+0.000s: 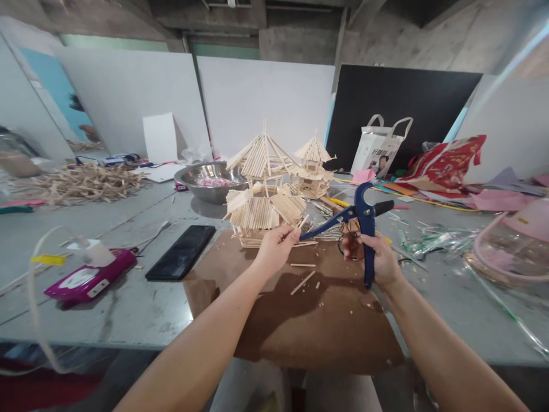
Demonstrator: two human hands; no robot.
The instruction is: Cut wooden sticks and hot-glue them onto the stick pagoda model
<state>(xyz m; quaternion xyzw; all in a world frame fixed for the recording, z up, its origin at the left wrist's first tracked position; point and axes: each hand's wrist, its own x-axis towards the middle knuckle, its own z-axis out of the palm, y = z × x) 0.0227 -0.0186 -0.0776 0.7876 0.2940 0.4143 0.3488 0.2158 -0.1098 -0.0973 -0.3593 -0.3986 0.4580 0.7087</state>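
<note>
My left hand [277,246] pinches a stick [304,221] beside the model [253,214]; my right hand [384,260] curls round one handle of the splayed cutter [368,229]. Trimming seems in hand, requiring stick-to-blade alignment.

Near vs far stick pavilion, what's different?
- Near pavilion looks much larger and wider in view; far pavilion is smaller, partly from distance.
- Near one's top roof has open gaps between sticks on its right; far one's top roof looks filled in.

Shared: pale thin sticks, pointed top roof, more than one tier.
</note>
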